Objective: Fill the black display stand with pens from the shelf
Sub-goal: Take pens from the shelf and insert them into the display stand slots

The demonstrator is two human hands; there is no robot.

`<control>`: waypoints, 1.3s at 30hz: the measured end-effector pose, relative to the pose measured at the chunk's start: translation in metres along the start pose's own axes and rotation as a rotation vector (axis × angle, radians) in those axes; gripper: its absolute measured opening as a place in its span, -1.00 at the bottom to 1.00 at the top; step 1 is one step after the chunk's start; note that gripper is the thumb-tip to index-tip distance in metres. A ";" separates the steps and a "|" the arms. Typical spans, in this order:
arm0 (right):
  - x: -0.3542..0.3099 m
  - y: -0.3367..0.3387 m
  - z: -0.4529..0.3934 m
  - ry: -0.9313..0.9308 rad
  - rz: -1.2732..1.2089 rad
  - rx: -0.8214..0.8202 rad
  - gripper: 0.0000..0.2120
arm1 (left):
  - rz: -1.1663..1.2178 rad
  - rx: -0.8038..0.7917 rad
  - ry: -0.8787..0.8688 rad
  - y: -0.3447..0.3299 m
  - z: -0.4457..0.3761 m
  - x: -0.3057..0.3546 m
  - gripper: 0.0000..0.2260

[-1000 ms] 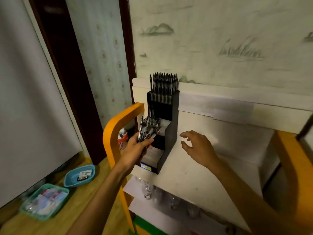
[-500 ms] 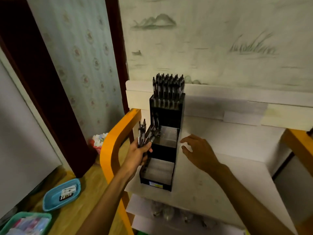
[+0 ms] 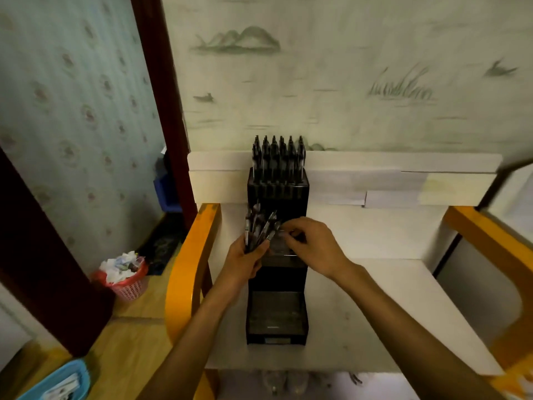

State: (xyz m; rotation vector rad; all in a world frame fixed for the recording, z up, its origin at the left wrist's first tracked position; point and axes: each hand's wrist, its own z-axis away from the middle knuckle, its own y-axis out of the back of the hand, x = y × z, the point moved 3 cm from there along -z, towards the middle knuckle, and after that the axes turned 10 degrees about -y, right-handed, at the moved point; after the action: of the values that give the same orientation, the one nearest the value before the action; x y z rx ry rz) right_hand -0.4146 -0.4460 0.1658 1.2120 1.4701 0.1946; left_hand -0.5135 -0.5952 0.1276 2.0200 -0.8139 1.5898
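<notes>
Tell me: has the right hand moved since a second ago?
Yes. The right hand crossed left from beside the black display stand to its middle tier, reaching the pens.

No lettering can be read; the small label on the black display stand's (image 3: 277, 316) front lip is blurred, as are the printed cards in the blue tray (image 3: 62, 382).

A pale wall papered with faint green mountains and grasses (image 3: 360, 82) fills the upper frame, dimly lit. At the left stands a dark red-brown wooden door frame (image 3: 161, 90) beside floral-patterned pale wallpaper (image 3: 72, 96). The white counter (image 3: 389, 298) sits between curved orange wooden side rails (image 3: 187, 269). On the light wooden floor (image 3: 127, 347), lower left, stands a red mesh wastebasket stuffed with paper (image 3: 124, 277).
</notes>
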 end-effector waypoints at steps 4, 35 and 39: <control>-0.010 -0.010 -0.012 -0.189 -0.260 -0.066 -0.86 | 0.012 -0.019 -0.007 -0.001 -0.006 -0.002 -0.85; -0.021 -0.014 -0.062 -0.089 0.148 0.181 -0.82 | 0.081 0.166 -0.044 0.029 -0.024 0.011 -0.73; -0.020 -0.020 -0.067 -0.133 0.208 0.144 -0.77 | 0.075 0.139 -0.100 0.027 -0.023 0.013 -0.76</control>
State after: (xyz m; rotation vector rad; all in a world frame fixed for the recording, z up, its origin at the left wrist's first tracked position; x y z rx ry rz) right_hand -0.4836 -0.4366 0.1865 1.4678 1.2598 0.1470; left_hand -0.5467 -0.6018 0.1452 2.2057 -0.8458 1.6380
